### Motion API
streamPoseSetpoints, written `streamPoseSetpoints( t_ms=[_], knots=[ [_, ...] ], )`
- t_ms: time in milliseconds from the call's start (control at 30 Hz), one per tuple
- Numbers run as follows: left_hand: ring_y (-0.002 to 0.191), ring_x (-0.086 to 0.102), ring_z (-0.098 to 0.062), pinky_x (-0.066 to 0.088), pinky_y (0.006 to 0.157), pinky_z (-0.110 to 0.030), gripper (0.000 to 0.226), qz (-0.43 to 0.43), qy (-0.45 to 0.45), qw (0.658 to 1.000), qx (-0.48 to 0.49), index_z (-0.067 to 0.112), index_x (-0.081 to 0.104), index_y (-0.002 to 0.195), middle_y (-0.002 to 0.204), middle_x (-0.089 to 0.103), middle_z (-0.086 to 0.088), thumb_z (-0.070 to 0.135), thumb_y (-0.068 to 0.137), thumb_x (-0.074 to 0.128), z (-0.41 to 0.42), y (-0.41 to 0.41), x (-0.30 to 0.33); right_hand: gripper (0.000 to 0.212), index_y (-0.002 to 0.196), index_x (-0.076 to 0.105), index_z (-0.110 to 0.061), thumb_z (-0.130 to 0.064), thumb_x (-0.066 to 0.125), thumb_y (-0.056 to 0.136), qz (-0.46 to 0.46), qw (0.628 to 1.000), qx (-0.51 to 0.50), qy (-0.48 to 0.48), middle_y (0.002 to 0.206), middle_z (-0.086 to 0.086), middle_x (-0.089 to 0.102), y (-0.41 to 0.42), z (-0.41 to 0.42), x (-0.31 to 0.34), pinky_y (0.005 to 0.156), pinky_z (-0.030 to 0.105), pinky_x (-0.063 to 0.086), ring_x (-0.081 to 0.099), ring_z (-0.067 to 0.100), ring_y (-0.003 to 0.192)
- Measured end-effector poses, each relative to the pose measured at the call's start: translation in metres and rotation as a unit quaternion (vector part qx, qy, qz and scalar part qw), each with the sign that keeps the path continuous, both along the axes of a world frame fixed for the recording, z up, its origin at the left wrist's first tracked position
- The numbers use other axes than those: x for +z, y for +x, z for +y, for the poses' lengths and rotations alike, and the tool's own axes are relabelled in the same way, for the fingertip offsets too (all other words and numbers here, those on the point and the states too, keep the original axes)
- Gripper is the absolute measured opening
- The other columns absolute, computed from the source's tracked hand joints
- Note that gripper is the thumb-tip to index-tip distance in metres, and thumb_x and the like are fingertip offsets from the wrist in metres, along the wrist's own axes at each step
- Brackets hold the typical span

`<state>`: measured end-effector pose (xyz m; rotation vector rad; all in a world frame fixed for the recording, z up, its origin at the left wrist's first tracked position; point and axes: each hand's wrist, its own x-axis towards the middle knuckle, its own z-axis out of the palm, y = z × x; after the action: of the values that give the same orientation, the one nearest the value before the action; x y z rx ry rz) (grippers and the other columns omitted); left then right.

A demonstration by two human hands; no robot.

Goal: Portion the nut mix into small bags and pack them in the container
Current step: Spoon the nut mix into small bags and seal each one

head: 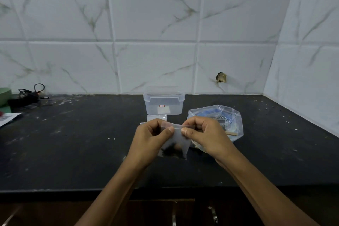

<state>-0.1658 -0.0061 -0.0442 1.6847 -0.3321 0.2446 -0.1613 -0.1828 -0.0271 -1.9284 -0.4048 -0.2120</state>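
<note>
Hands meet in front of the clear plastic container, both raised above the black countertop with forearms reaching in from the lower edge of the view. The left hand has its fingers curled, thumb and forefinger pinched on the top strip of a small zip bag; the right hand mirrors it, thumb and forefinger clamped on the same strip just beside the left thumb. The small zip bag is thin, frosted-clear film, roughly square, hanging from the two pinches nearer the person than the container; a little heap of dark and tan nut mix sits in its bottom. The container is a rectangular translucent tub with rounded corners and a flanged rim, lid off, with a small red-edged label on its front wall; what it holds cannot be told. Just in front of the container lies a flat stack of spare clear bags, partly hidden by the left hand. To the right of the container slumps a large crinkled clear bag with blue-printed packaging inside and a pale wooden stick poking out beside the right hand. Far left of the container lie a black cable and a green object.
</note>
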Motion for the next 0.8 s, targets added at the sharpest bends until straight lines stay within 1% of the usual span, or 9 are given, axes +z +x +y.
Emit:
streamPoseSetpoints(
  t_ms=[133,200,267,333,467,567,633,733,800],
  knots=[
    [0.074,0.067,-0.008,0.053,0.063,-0.017,0.012,0.01,0.0,1.0,0.0,0.008,0.071,0.081,0.079,0.072,-0.005,0.014,0.089,0.064,0.005,-0.001,0.001,0.007,0.086,0.072,-0.018,-0.012,0.069,0.086,-0.024,0.999,-0.011,-0.041,0.082,0.002,0.07,0.001,-0.004,0.0,0.073,0.029,0.054,0.065,0.016,0.081],
    [0.074,0.069,-0.013,0.054,0.066,-0.022,0.016,0.013,0.0,1.0,-0.004,0.006,0.073,0.083,0.081,0.073,-0.01,0.015,0.091,0.062,0.007,-0.002,0.002,0.008,0.085,0.072,-0.016,-0.009,0.069,0.085,-0.019,1.0,-0.005,-0.022,0.08,0.004,0.071,0.001,-0.004,0.0,0.074,0.031,0.055,0.066,0.018,0.078],
    [0.076,0.069,-0.016,0.055,0.069,-0.026,0.017,0.012,-0.001,1.0,-0.005,0.005,0.074,0.085,0.083,0.073,-0.013,0.014,0.092,0.061,0.011,-0.002,0.002,0.014,0.085,0.07,-0.017,-0.003,0.066,0.086,-0.003,1.0,0.009,0.009,0.08,0.004,0.072,0.0,-0.004,0.001,0.077,0.03,0.056,0.068,0.015,0.075],
    [0.079,0.069,-0.016,0.055,0.07,-0.024,0.016,0.017,-0.005,1.0,-0.003,0.007,0.075,0.085,0.086,0.074,-0.012,0.013,0.091,0.061,0.013,-0.002,0.004,0.021,0.085,0.069,-0.019,0.001,0.063,0.087,-0.004,0.999,0.023,0.021,0.08,0.004,0.073,0.0,-0.005,0.001,0.079,0.03,0.057,0.07,0.014,0.077],
    [0.085,0.07,-0.016,0.055,0.071,-0.019,0.017,0.024,0.003,1.0,0.002,0.014,0.076,0.087,0.088,0.076,-0.007,0.012,0.093,0.06,0.015,-0.003,0.006,0.025,0.085,0.069,-0.024,0.0,0.062,0.088,-0.042,0.999,0.008,-0.017,0.077,0.002,0.073,0.001,-0.005,0.002,0.075,0.027,0.058,0.07,0.016,0.073],
    [0.089,0.07,-0.017,0.056,0.077,-0.023,0.02,0.022,0.013,1.0,0.002,0.018,0.076,0.087,0.091,0.075,-0.007,0.013,0.094,0.058,0.016,-0.002,0.007,0.024,0.084,0.069,-0.02,0.002,0.061,0.088,-0.018,1.0,0.006,0.023,0.076,0.004,0.074,0.002,-0.005,0.002,0.075,0.031,0.058,0.07,0.02,0.072],
    [0.088,0.07,-0.017,0.055,0.078,-0.025,0.021,0.017,0.013,1.0,0.009,0.02,0.075,0.085,0.09,0.075,-0.008,0.012,0.094,0.058,0.015,-0.002,0.007,0.022,0.084,0.069,-0.017,0.003,0.06,0.089,-0.012,1.0,0.009,0.024,0.078,0.005,0.074,0.003,-0.005,0.001,0.077,0.033,0.057,0.071,0.023,0.076],
    [0.087,0.07,-0.015,0.055,0.077,-0.023,0.022,0.003,0.021,1.0,0.014,0.022,0.074,0.084,0.087,0.075,-0.005,0.011,0.094,0.058,0.013,-0.004,0.006,0.021,0.084,0.068,-0.018,0.0,0.06,0.09,-0.035,0.999,0.0,-0.008,0.076,0.0,0.074,0.003,-0.004,0.001,0.077,0.029,0.058,0.072,0.015,0.076],
    [0.085,0.07,-0.017,0.056,0.078,-0.025,0.021,-0.006,0.016,1.0,0.018,0.021,0.074,0.084,0.086,0.075,-0.006,0.011,0.093,0.058,0.013,-0.004,0.006,0.022,0.084,0.068,-0.022,-0.002,0.06,0.09,-0.032,0.999,-0.009,0.003,0.076,0.0,0.074,0.003,-0.003,0.001,0.075,0.025,0.057,0.071,0.011,0.075]
  ],
)
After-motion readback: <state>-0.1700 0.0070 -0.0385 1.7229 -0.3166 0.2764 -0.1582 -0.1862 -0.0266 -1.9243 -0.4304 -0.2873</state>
